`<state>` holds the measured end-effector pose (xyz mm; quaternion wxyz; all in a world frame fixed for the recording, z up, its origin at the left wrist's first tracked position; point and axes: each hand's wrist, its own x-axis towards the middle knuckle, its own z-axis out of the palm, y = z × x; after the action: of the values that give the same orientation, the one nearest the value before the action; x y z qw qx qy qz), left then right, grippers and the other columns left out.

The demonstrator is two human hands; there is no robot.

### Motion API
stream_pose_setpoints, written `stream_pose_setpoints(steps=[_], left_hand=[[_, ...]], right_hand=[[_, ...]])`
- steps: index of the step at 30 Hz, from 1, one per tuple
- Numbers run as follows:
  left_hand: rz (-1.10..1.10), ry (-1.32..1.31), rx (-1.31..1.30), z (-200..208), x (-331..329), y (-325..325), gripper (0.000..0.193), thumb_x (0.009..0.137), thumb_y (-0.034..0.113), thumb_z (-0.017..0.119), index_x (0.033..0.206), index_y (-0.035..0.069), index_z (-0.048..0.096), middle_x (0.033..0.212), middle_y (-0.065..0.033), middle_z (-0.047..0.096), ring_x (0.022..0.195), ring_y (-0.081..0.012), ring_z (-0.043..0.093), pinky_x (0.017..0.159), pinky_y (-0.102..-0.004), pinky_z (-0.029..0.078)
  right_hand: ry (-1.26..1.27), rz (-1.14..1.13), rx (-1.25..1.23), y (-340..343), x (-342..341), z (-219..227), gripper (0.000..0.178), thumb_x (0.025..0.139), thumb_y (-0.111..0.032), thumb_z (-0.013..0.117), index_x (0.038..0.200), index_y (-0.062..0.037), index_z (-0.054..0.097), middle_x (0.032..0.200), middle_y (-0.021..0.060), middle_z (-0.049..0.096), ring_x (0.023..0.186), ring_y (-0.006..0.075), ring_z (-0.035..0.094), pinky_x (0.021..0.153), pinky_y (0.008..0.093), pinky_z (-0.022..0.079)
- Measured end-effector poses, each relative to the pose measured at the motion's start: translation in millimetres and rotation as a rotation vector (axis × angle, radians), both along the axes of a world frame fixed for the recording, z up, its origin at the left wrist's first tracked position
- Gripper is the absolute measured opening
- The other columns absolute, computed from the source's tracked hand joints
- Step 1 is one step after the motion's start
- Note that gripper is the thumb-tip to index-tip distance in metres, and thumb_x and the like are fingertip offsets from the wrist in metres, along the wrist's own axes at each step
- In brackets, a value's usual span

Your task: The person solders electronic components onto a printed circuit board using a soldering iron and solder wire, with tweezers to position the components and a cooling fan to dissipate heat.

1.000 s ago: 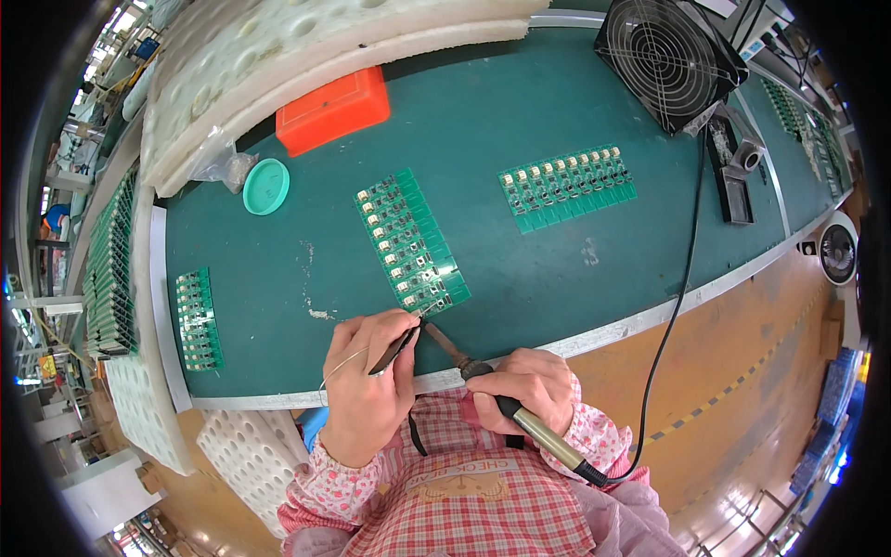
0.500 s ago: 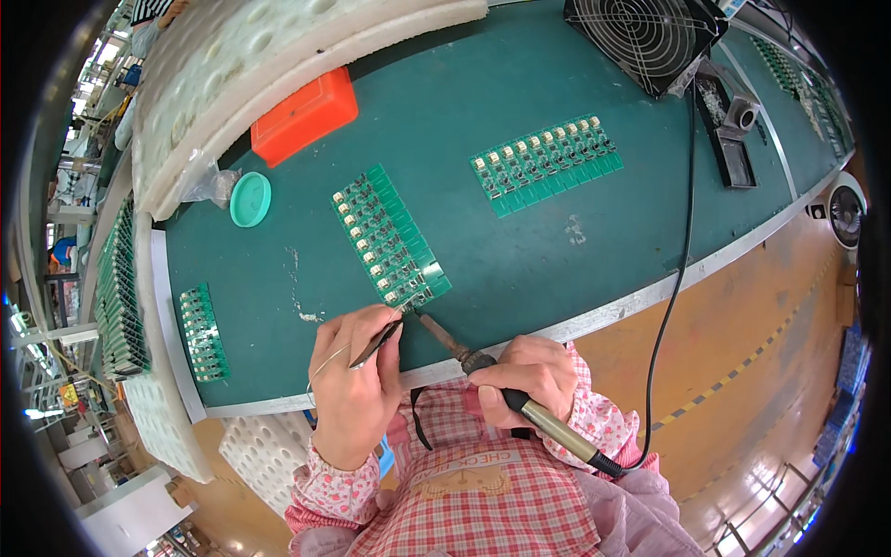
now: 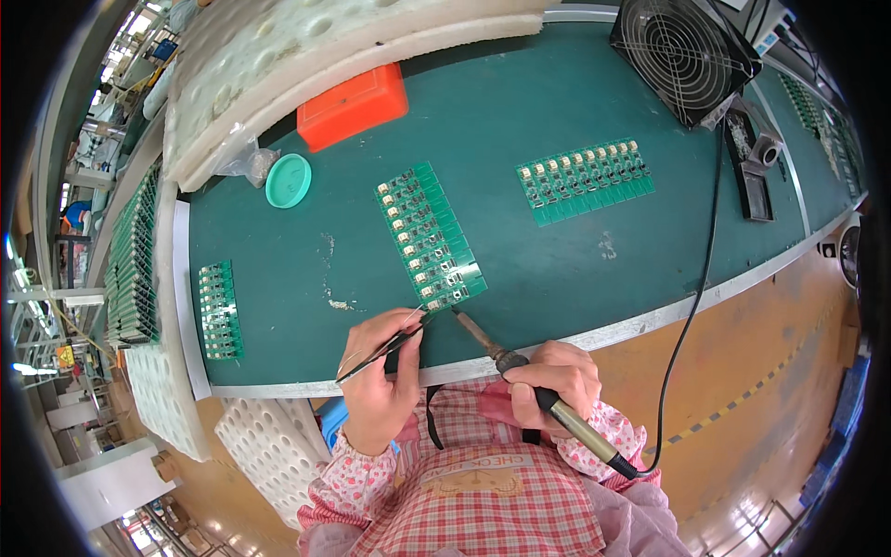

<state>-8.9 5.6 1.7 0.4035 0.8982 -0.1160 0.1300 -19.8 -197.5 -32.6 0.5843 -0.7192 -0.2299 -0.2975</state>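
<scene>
Black tweezers [image 3: 382,353] are held in my left hand [image 3: 379,395], fingers closed round them, with their tips by the near end of a green circuit board panel [image 3: 429,237]. A thin pale wire also runs along these fingers. Closed round the handle of a soldering iron [image 3: 583,432] is my right hand [image 3: 560,382]. The iron's tip points at the panel's near edge; whether it touches I cannot tell. White connectors line the panel's left side, and small dark parts sit beside them.
A second panel [image 3: 587,181] lies to the right, a narrower one [image 3: 219,311] far left. Behind are an orange-red box [image 3: 355,107], a teal lid [image 3: 289,181], white foam [image 3: 278,70] and a black fan [image 3: 682,56]. The iron's black cord [image 3: 698,288] crosses the table's right side.
The whole view has shifted, so the table's things appear further right. The tweezers in my left hand have turned a little. The iron keeps about the same place at the panel's near end.
</scene>
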Motion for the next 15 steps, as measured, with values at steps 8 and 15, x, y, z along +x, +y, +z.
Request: stream_pose_setpoints(steps=[8,15], left_hand=[[0.019,-0.066,-0.036,-3.4,5.8,-3.0,0.026,0.079,-0.008,0.071,0.103,0.002,0.068,0.102,-0.0093,0.072,0.09,-0.0261,0.066,0.081,-0.0346,0.051],[-0.01,-0.103,0.012,-2.5,8.0,-3.8,0.027,0.078,-0.009,0.071,0.102,0.003,0.068,0.1,-0.0082,0.073,0.085,-0.0245,0.067,0.078,-0.034,0.049]], right_hand=[[0.045,0.015,-0.052,-0.8,-1.4,2.6,0.027,0.073,0.003,0.073,0.097,-0.0022,0.062,0.06,0.0043,0.058,0.045,0.0177,0.053,0.042,0.0298,0.041],[0.042,0.043,-0.081,2.4,1.4,3.6,0.028,0.073,0.004,0.074,0.098,-0.0024,0.063,0.06,0.0043,0.059,0.047,0.0184,0.055,0.042,0.0291,0.044]])
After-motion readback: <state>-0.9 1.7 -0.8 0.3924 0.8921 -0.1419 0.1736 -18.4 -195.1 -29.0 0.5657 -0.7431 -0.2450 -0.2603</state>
